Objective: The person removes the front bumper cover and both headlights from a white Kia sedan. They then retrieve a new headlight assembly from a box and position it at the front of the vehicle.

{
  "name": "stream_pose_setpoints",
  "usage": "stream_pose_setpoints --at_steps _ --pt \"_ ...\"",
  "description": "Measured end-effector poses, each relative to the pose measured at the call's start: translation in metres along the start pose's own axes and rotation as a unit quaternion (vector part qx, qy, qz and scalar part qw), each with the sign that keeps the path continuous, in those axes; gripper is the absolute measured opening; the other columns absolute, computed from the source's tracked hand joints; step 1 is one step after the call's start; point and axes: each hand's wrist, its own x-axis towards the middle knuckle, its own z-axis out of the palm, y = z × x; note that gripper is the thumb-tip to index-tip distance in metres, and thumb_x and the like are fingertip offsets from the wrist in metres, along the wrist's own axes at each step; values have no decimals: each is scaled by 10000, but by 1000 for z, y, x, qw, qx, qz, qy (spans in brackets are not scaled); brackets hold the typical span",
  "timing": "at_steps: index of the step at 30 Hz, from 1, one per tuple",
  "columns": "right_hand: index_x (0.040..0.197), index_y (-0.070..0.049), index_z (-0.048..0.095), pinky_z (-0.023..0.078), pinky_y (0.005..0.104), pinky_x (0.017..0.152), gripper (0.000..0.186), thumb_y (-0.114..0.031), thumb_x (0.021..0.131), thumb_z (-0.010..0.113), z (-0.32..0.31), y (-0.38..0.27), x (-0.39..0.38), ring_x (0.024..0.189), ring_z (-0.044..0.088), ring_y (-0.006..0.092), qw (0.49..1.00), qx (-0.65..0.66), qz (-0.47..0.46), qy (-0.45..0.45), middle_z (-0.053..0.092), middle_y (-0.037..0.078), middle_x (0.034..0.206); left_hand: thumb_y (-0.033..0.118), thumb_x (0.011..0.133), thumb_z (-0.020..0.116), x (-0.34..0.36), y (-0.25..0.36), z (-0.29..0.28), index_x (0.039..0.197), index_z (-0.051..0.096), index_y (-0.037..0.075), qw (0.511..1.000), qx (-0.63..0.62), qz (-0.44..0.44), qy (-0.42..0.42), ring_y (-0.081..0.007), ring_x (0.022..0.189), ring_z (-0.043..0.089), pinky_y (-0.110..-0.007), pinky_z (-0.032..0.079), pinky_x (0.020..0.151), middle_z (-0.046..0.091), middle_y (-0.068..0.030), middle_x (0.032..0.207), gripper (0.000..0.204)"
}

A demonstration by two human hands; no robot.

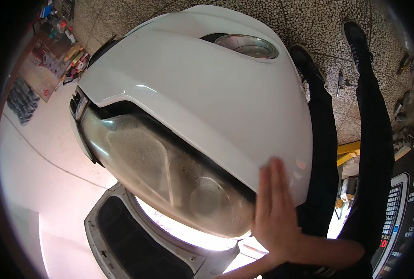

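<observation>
Fingers (pixel 279 183) outstretched, right hand (pixel 276 221) overlaps white bumper (pixel 207 97), grip unclenched; left grip's state unclear.

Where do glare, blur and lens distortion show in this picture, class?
Head view: small bright glints streak the white bumper; head view: light beneath the headlight blows out to white; head view: the hand looks soft at its fingertips, probably motion blur; head view: fisheye curvature bends edges near the rim, and the corners go black.
</observation>
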Motion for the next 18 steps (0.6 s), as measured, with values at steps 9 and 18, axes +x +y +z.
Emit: stream_pose_setpoints --at_steps 9,18 --pt "1447 165 280 450 498 993 655 -246 990 508 45 -5 -12 1043 640 444 929 351 121 -14 627 321 1151 -21 910 483 4 15 -15 1607 15 66 735 664 135 19 -217 1550 91 -370 142 1221 84 -105 1676 844" --pt "1208 0 665 491 356 926 399 -341 1041 542 81 4 14 1059 650 318 868 440 226 50 699 180 1140 15 928 552 -20 53 19 1220 550 -62 487 868 87 -43 -331 1181 592 -421 481 946 610 -242 1220 302"
